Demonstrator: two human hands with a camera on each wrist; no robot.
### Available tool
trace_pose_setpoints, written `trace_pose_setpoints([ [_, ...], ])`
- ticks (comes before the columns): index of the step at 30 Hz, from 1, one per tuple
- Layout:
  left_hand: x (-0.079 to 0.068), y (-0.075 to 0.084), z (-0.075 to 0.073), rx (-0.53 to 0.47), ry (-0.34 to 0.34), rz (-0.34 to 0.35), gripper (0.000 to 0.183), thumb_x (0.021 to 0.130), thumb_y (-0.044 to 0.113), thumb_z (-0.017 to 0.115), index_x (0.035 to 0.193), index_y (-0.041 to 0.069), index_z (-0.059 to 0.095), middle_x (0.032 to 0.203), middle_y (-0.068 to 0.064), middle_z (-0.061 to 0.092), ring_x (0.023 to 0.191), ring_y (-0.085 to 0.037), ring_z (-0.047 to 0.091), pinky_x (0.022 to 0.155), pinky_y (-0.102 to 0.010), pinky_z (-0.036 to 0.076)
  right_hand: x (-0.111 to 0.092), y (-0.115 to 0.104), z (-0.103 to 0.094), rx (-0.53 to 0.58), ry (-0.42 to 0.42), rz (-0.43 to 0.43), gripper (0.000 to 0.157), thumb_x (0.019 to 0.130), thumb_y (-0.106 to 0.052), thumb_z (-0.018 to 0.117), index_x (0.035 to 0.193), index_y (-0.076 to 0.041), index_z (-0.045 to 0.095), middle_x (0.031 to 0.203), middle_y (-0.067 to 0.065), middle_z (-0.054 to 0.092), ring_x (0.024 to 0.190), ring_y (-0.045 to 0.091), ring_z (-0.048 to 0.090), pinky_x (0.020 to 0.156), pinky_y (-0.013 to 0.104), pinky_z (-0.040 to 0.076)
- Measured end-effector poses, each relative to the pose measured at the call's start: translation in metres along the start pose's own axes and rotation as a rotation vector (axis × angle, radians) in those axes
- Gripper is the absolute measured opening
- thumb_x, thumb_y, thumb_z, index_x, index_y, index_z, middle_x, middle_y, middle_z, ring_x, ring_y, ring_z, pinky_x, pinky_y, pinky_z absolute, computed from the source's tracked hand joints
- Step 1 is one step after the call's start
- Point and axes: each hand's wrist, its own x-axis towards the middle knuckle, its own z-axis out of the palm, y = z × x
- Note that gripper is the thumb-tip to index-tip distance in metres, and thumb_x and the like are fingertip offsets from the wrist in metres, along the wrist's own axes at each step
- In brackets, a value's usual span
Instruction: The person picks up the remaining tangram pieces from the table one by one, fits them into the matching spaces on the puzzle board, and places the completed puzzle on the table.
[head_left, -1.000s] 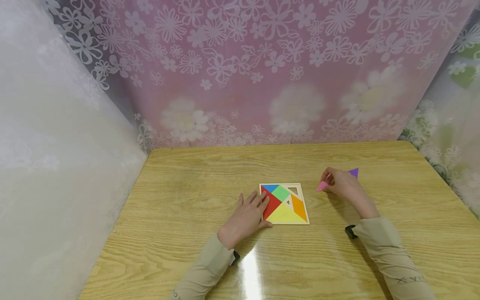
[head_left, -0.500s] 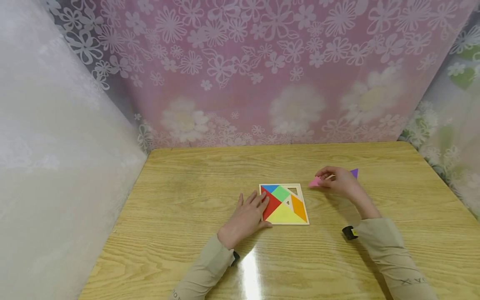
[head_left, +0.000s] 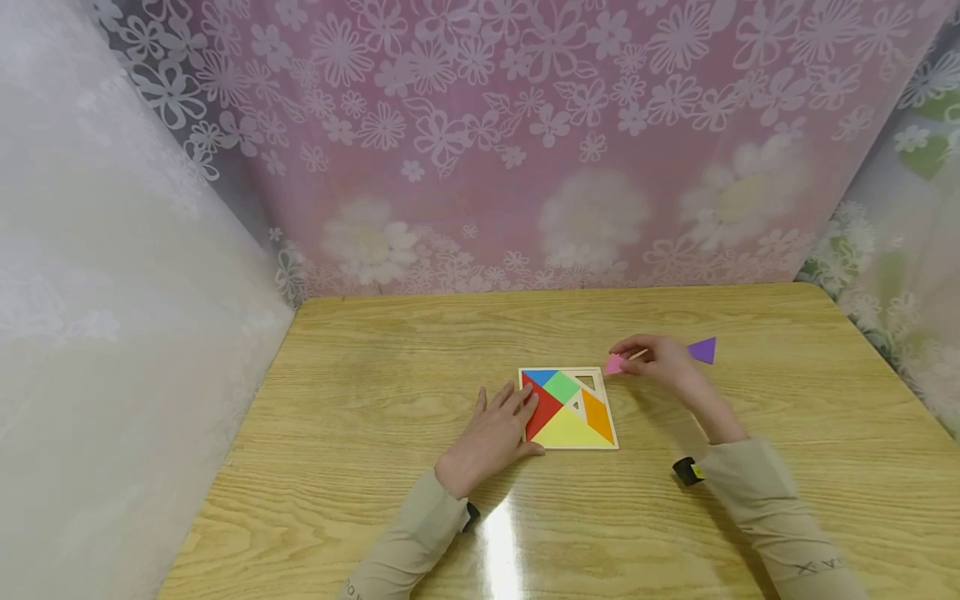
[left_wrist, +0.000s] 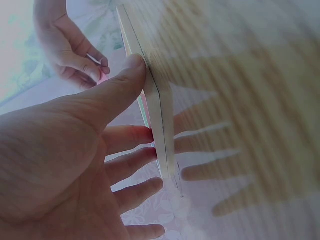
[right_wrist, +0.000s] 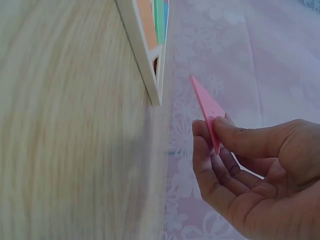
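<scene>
A square tangram board [head_left: 609, 417] lies on the table, holding blue, green, red, yellow and orange pieces. Two triangular gaps show bare in it, one at the far right corner and a smaller one near the middle. My left hand [head_left: 491, 429] rests with spread, straight fingers on the board's left side, over part of the red piece [head_left: 542, 410]; its thumb lies at the near edge. Between thumb and fingers my right hand [head_left: 660, 362] pinches a pink triangle [right_wrist: 206, 105], held above the table just beyond the board's far right corner.
A purple triangle [head_left: 703, 350] lies on the table behind my right hand. The wooden table [head_left: 360, 400] ends at a floral pink curtain [head_left: 465, 167] at the back, with pale fabric at both sides.
My right hand has moved left with the pink triangle, up to the board's far right corner. More of the purple triangle shows now. The left hand has stayed in place.
</scene>
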Motion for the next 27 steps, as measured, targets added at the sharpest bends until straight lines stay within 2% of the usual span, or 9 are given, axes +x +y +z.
trace_pose_setpoints([
  [11, 0.000, 0.000, 0.000, -0.001, -0.005, -0.003, 0.078, 0.094, 0.054, 0.063, 0.154, 0.009, 0.044, 0.162, -0.008, 0.037, 0.150, -0.032, 0.031, 0.117, -0.063, 0.027, 0.002, -0.016, 0.021, -0.038, -0.052, -0.064, 0.017, 0.095, -0.005, 0.070, 0.110, -0.002, 0.076, 0.099, 0.013, 0.071, 0.086, 0.028, 0.070, 0.076, 0.040, 0.058],
  [17, 0.000, 0.001, -0.001, -0.001, -0.020, -0.008, 0.078, 0.094, 0.055, 0.063, 0.155, 0.010, 0.043, 0.162, -0.007, 0.036, 0.151, -0.031, 0.030, 0.117, -0.063, 0.026, 0.004, -0.021, 0.029, -0.033, -0.087, -0.080, 0.016, 0.094, -0.004, 0.069, 0.108, -0.003, 0.077, 0.100, 0.013, 0.072, 0.084, 0.026, 0.070, 0.075, 0.039, 0.058],
  [27, 0.000, 0.000, 0.000, 0.000, -0.003, -0.001, 0.078, 0.094, 0.055, 0.063, 0.154, 0.009, 0.044, 0.161, -0.008, 0.038, 0.150, -0.032, 0.031, 0.116, -0.064, 0.027, 0.001, -0.030, 0.037, -0.076, -0.111, -0.097, 0.014, 0.094, -0.001, 0.069, 0.104, -0.004, 0.078, 0.098, 0.010, 0.071, 0.083, 0.021, 0.065, 0.072, 0.033, 0.053],
])
